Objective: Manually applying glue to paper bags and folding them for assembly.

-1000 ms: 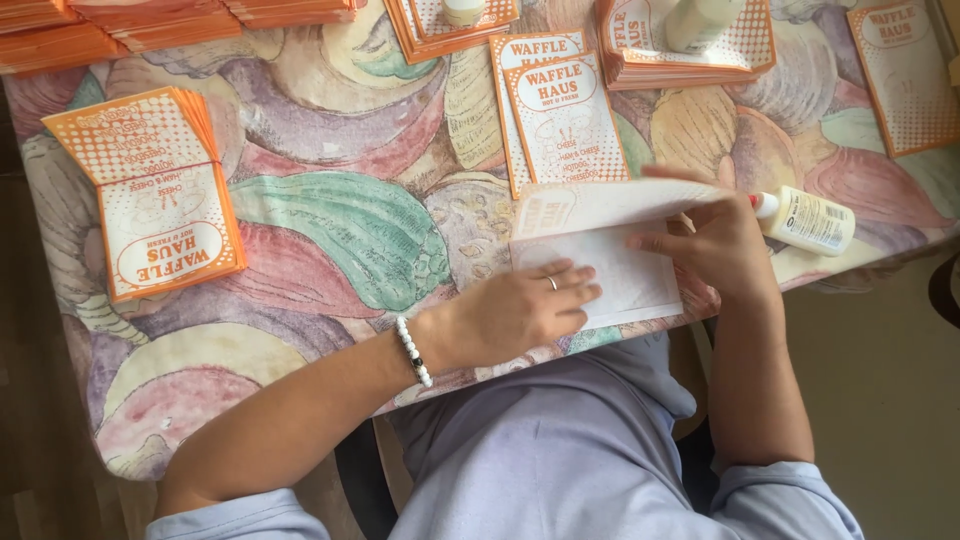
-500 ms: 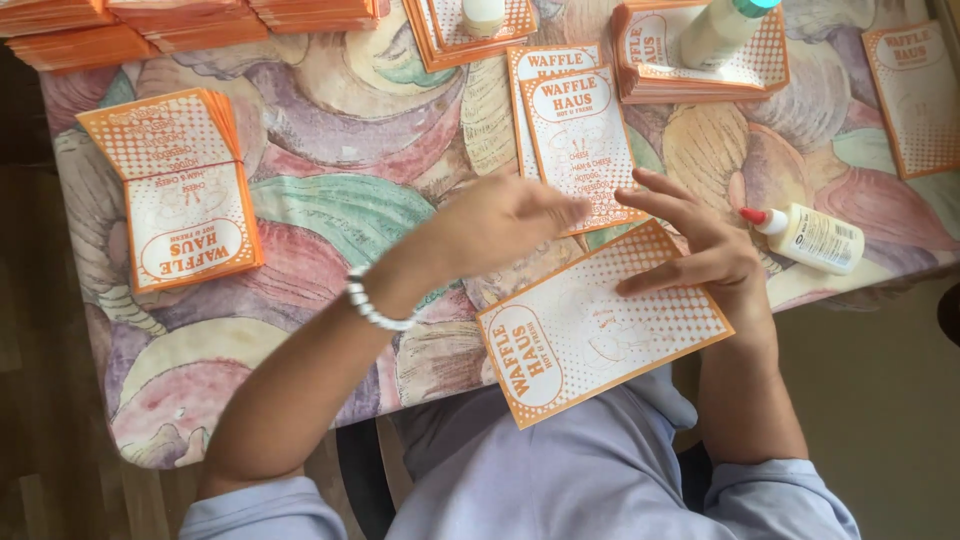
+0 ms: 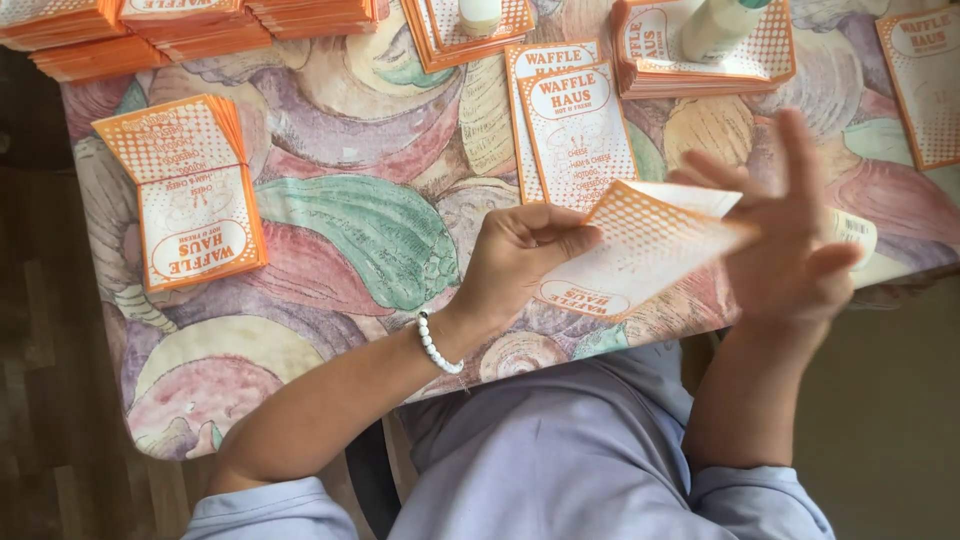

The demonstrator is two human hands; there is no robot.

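**Orange paper bag being held up over the table**

Orange and white paper is being held just above the near table edge. The paper bag [image 3: 640, 255] is being pinched at its lower left end by the left hand [image 3: 520, 262], fingers curled shut on it. The right hand [image 3: 795, 245] is being held at the other end with fingers spread wide; a grip there cannot be told. The bag's long side is being tilted, lower left to upper right. One stack of bags [image 3: 195, 195] is already lying finished-looking on the flowery tablecloth [image 3: 370, 230]; more piles [image 3: 700, 50] are waiting behind.
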